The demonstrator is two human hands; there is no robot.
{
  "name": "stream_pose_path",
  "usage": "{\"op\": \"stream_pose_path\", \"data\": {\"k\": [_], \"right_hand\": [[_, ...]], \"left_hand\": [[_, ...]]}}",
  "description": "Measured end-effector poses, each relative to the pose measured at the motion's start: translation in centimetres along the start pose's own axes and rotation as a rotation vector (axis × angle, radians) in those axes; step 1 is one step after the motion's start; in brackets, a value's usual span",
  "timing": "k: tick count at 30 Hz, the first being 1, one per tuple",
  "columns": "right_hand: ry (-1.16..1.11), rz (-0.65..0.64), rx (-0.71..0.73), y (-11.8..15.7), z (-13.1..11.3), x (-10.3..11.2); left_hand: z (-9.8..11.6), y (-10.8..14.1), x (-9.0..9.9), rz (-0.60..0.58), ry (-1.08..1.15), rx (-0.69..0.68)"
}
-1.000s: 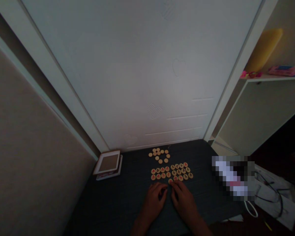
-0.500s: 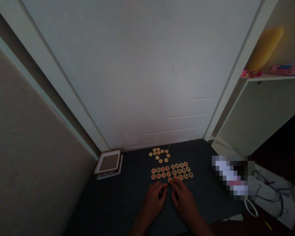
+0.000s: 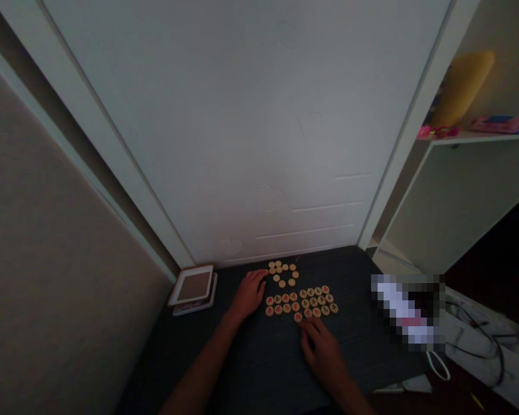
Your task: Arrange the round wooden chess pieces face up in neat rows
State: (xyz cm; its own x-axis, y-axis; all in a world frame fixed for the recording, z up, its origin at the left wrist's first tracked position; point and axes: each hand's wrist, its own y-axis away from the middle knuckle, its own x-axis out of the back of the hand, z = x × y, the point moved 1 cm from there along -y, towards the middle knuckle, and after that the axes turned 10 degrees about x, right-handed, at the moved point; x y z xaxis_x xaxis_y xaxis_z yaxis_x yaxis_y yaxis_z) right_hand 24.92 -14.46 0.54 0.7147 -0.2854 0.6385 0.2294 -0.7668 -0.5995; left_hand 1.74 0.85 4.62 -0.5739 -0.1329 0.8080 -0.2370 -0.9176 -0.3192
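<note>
Round wooden discs with red or black characters [image 3: 295,306] lie in rows on the dark table [image 3: 251,351]. Behind them is a loose group of plain-faced discs [image 3: 282,284]. My left hand [image 3: 251,291] reaches to the left side of that group, its fingertips over the leftmost disc; whether it grips that disc is too small to tell. My right hand [image 3: 320,346] rests in front of the rows, its bent fingertips at the lower edge of a red-marked disc [image 3: 298,317].
Stacked frame-like items [image 3: 193,286] sit at the table's left back. A white panel [image 3: 242,144] rises behind the table. To the right are a blurred pale object [image 3: 404,314], a white cord loop [image 3: 438,365] and a shelf [image 3: 480,137].
My left hand has moved from the front of the rows, beside my right hand, up and left to the plain discs. My right hand has stayed nearly in place, just off the red-marked disc.
</note>
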Motion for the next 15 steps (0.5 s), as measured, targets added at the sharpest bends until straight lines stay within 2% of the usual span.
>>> {"op": "stream_pose_path", "data": {"k": [3,7,15], "right_hand": [[-0.029,0.001,0.011,-0.1,-0.2,0.3],[-0.059,0.014,0.019,-0.1,-0.2,0.3],[-0.078,0.022,0.025,-0.1,-0.2,0.3]], "left_hand": [[-1.2,-1.5,-0.9,0.002,-0.055,0.007],[-1.6,-2.0,-1.5,0.005,-0.110,0.017],[-2.0,-0.5,0.0,-0.001,-0.167,0.024]]}}
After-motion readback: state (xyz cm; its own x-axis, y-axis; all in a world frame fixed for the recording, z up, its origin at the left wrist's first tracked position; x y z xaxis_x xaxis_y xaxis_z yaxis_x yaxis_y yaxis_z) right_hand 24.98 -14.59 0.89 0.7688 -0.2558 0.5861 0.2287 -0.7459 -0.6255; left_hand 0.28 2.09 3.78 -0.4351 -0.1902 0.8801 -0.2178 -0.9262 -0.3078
